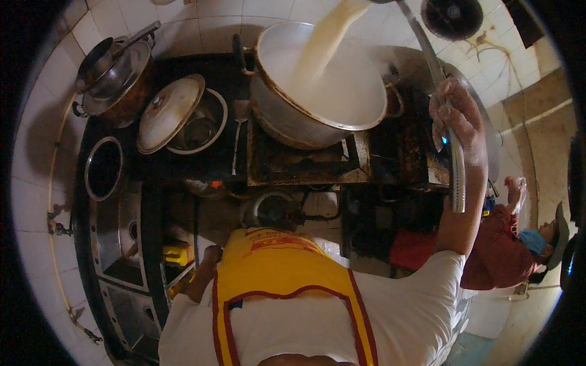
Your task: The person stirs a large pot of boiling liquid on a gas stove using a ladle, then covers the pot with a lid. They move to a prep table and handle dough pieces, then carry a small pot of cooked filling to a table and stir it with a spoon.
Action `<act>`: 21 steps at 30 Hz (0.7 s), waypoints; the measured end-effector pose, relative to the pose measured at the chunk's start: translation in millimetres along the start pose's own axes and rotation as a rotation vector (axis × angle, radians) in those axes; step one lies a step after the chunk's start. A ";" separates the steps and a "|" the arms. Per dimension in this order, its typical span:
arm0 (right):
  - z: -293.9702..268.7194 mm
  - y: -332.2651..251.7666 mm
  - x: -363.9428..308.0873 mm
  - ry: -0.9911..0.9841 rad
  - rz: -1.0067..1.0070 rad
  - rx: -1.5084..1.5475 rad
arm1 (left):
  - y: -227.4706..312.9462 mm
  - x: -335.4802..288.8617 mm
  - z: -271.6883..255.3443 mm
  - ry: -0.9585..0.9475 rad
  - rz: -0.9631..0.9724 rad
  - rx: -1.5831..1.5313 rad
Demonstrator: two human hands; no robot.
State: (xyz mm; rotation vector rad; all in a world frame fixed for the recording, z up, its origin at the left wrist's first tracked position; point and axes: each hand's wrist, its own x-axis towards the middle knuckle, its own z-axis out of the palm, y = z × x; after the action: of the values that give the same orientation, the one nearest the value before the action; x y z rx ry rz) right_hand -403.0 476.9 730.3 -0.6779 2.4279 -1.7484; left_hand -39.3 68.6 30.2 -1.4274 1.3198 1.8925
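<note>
My right hand (455, 113) is raised beside the stove, closed around the long metal handle (458, 177) of a ladle. The ladle's bowl is mostly cut off at the top edge. From it, a thick stream of pale, creamy liquid (326, 43) falls into a large metal pot (317, 119), which stands on a burner. Whitish liquid shows inside the pot. Low at my left side hangs my left hand (212, 254), next to my yellow apron (274, 250); its fingers are too dark and small to make out.
Left of the pot are a spatula (238, 131), a pot with a tilted lid (174, 113), and stacked pans (119, 73). A metal sink (125, 244) lies lower left. Another person in a dark red shirt (497, 253) stands to my right, one hand raised.
</note>
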 end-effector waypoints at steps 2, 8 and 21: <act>-6.0 -0.9 -0.2 -0.023 0.035 -0.118 | -4.1 7.3 -3.9 -0.005 0.003 0.007; -1.2 61.4 8.8 -0.179 -0.039 -0.458 | -4.7 -5.3 -18.1 -0.011 0.020 -0.112; -9.9 186.4 66.3 -0.324 0.766 0.615 | -13.9 -26.0 -20.6 0.001 0.036 -0.166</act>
State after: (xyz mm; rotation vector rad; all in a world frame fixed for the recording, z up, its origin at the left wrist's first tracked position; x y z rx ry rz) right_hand -523.1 507.1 575.6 0.0506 1.4863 -1.6982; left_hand -8.3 62.3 47.3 -1.4926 1.2204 2.0665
